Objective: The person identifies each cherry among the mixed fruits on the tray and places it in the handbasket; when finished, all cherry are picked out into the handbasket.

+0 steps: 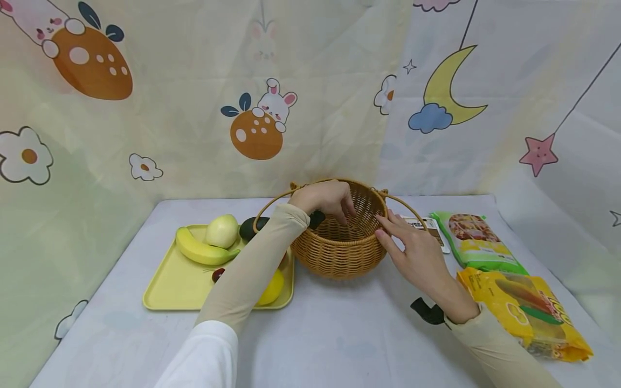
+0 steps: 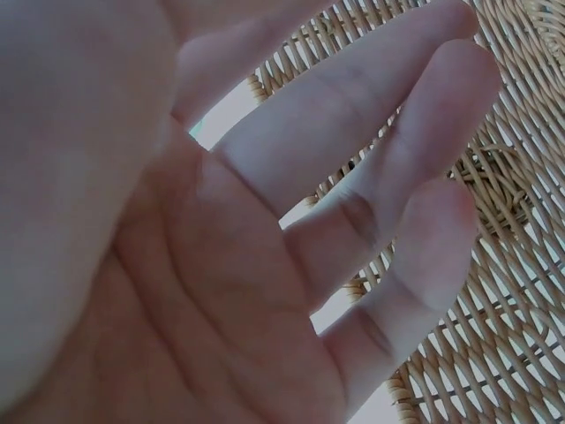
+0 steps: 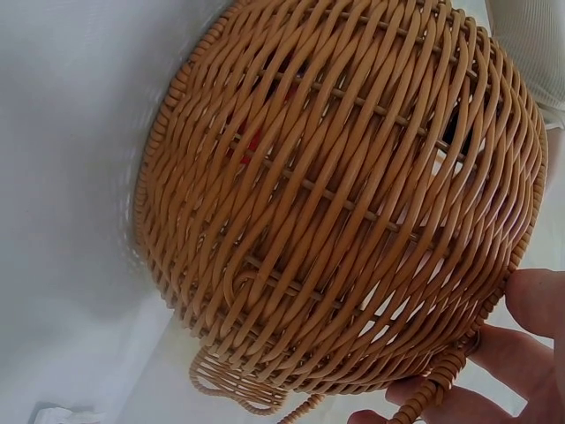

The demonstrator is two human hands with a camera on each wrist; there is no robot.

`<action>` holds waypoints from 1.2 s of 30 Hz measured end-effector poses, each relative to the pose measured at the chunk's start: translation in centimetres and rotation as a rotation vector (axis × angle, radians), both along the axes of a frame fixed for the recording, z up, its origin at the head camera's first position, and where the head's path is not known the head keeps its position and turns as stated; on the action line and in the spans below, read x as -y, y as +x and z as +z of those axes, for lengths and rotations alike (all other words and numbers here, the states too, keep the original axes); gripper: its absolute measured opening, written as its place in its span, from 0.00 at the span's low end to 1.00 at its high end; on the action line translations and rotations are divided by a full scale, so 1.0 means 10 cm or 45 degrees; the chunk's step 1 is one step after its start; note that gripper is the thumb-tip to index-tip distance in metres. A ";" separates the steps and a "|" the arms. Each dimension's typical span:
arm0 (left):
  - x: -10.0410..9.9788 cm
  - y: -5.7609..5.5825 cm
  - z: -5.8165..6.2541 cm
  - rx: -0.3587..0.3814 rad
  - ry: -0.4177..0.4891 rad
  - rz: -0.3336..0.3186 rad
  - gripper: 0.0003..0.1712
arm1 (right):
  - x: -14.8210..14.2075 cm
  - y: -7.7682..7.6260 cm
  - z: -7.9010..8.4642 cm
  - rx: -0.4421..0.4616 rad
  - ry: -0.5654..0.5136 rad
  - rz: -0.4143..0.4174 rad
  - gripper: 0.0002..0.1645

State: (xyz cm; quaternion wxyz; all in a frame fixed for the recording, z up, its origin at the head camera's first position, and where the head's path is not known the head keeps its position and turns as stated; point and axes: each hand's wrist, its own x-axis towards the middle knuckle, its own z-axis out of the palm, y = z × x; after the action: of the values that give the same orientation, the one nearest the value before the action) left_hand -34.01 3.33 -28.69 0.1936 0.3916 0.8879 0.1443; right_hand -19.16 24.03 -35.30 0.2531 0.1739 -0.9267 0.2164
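A round woven wicker basket (image 1: pixel 339 258) stands at the back middle of the table, its handles folded out to both sides. My left hand (image 1: pixel 331 199) reaches over the rim into it, fingers loosely bent downward. In the left wrist view the palm (image 2: pixel 221 291) is bare and the fingers hang beside the basket's woven wall (image 2: pixel 521 265). My right hand (image 1: pixel 417 253) touches the basket's right rim with fairly straight fingers. In the right wrist view its thumb (image 3: pixel 534 300) lies at the rim, with the other fingers near the handle's base (image 3: pixel 441 371).
Left of the basket, a yellow tray (image 1: pixel 170 291) bears a banana (image 1: pixel 199 250), a pale round fruit (image 1: pixel 222 231), a dark oval one (image 1: pixel 248 229) and a yellow one (image 1: pixel 273 288), partly behind my left arm. To the right lie a green packet (image 1: pixel 477 242) and a yellow packet (image 1: pixel 529 312).
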 end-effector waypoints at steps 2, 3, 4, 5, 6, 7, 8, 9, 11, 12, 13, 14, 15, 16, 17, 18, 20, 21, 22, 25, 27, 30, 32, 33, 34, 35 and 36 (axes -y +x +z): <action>0.00 0.00 0.00 -0.016 0.003 0.005 0.19 | 0.00 0.00 0.00 -0.004 0.005 0.001 0.25; 0.00 0.00 0.00 -0.035 0.002 0.004 0.19 | 0.01 0.00 0.00 -0.005 0.005 0.004 0.25; 0.01 0.00 0.00 -0.051 0.005 0.002 0.18 | 0.01 0.00 -0.01 -0.006 0.006 0.005 0.25; 0.00 0.00 0.00 -0.067 0.009 -0.001 0.18 | 0.01 0.00 -0.01 -0.008 0.005 0.008 0.25; 0.01 0.00 0.00 -0.077 0.015 -0.001 0.18 | 0.01 -0.01 -0.01 -0.009 0.005 0.011 0.25; 0.01 0.01 0.01 -0.090 0.022 -0.003 0.18 | 0.02 -0.01 0.00 -0.011 0.005 0.016 0.25; 0.01 0.01 0.03 -0.104 0.029 -0.005 0.19 | 0.02 -0.01 0.00 -0.009 0.001 0.020 0.25; 0.02 0.02 0.04 -0.111 0.038 -0.008 0.19 | 0.03 -0.01 0.00 -0.008 -0.002 0.024 0.25; 0.03 0.04 0.10 -0.114 0.068 -0.005 0.20 | 0.03 -0.02 0.00 -0.019 -0.002 0.028 0.25; 0.04 0.06 0.14 -0.123 0.081 -0.003 0.20 | 0.04 -0.02 0.01 -0.021 -0.003 0.030 0.25; 0.06 0.08 0.19 -0.127 0.097 -0.003 0.20 | 0.04 -0.02 0.01 -0.026 -0.004 0.032 0.25; 0.08 0.10 0.24 -0.139 0.111 -0.003 0.21 | 0.04 -0.02 0.01 -0.027 -0.005 0.033 0.25; 0.10 0.13 0.29 -0.151 0.130 -0.010 0.21 | 0.04 -0.02 0.01 -0.029 -0.004 0.034 0.25; 0.12 0.16 0.34 -0.171 0.148 -0.022 0.21 | 0.04 -0.02 0.01 -0.028 -0.004 0.034 0.25; 0.16 0.20 0.39 -0.202 0.165 -0.036 0.21 | 0.04 -0.03 0.01 -0.026 -0.003 0.033 0.25; 0.19 0.25 0.44 -0.226 0.185 -0.050 0.21 | 0.04 -0.03 0.01 -0.024 -0.002 0.032 0.25; 0.28 0.35 0.52 -0.296 0.219 -0.072 0.21 | 0.04 -0.03 0.02 -0.019 -0.001 0.030 0.25; 0.33 0.41 0.55 -0.325 0.237 -0.079 0.20 | 0.04 -0.03 0.02 -0.020 0.000 0.029 0.25; 0.39 0.47 0.58 -0.359 0.248 -0.082 0.20 | 0.04 -0.03 0.02 -0.022 0.002 0.028 0.25; 0.60 0.64 0.61 -0.436 0.280 -0.066 0.20 | 0.04 -0.03 0.03 -0.027 0.005 0.028 0.25; 0.76 0.73 0.59 -0.469 0.307 -0.059 0.20 | 0.04 -0.03 0.03 -0.029 0.007 0.022 0.25; 1.06 0.86 0.51 -0.531 0.326 -0.030 0.20 | 0.03 -0.02 0.02 -0.026 0.005 0.017 0.26; 1.28 0.94 0.43 -0.554 0.323 0.015 0.21 | 0.03 -0.01 0.02 -0.030 0.005 0.018 0.25; 1.38 0.98 0.39 -0.559 0.320 0.043 0.21 | 0.03 -0.01 0.01 -0.029 0.002 0.020 0.25; 1.49 1.03 0.35 -0.553 0.310 0.083 0.22 | 0.03 0.00 0.01 -0.028 0.001 0.020 0.25; 1.58 1.07 0.30 -0.547 0.299 0.120 0.22 | 0.03 0.00 0.01 -0.029 -0.001 0.020 0.25; 1.67 1.11 0.26 -0.523 0.283 0.166 0.22 | 0.02 0.01 0.01 -0.029 -0.005 0.019 0.25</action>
State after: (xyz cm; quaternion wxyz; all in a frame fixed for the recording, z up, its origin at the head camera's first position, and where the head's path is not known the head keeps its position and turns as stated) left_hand -22.86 -13.40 -26.08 -0.0450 0.3736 0.9106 0.1708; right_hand -19.06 23.83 -35.25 0.2625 0.1830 -0.9220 0.2181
